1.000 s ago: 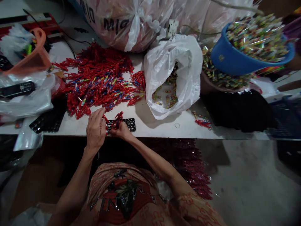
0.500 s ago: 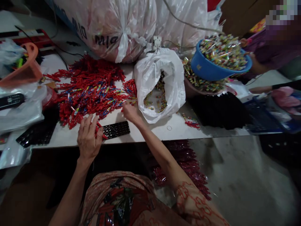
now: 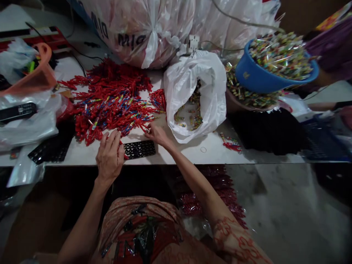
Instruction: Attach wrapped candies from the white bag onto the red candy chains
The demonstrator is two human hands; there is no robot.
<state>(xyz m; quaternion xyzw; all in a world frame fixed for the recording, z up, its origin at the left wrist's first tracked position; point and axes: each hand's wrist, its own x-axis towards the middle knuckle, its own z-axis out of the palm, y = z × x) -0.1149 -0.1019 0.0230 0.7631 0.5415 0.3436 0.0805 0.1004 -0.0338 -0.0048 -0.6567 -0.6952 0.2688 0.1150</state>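
Note:
My left hand (image 3: 110,156) lies with its fingers stretched out over the left end of a black perforated strip (image 3: 140,149). Bits of red show beside its thumb, and what is under the palm is hidden. Just above the strip's right end, my right hand (image 3: 158,134) is closed in a pinch on a thin red strand (image 3: 144,128). Behind both hands spreads a large heap of red strands (image 3: 110,95), some with blue and yellow parts. A white plastic bag (image 3: 176,82) stands open by my right hand, with small multicoloured pieces inside.
A blue basin (image 3: 255,82) heaped with small wrapped-looking pieces stands at the right, near a black pile (image 3: 266,130). Large filled bags (image 3: 123,22) line the back. An orange basket (image 3: 45,75) and a black phone (image 3: 18,112) are at the left. Another person's purple sleeve (image 3: 330,55) shows.
The view has shifted, so the table things sit further right. My right hand has come back from the heap's edge towards the strip, a red strand in its fingers. My left hand stays on the strip.

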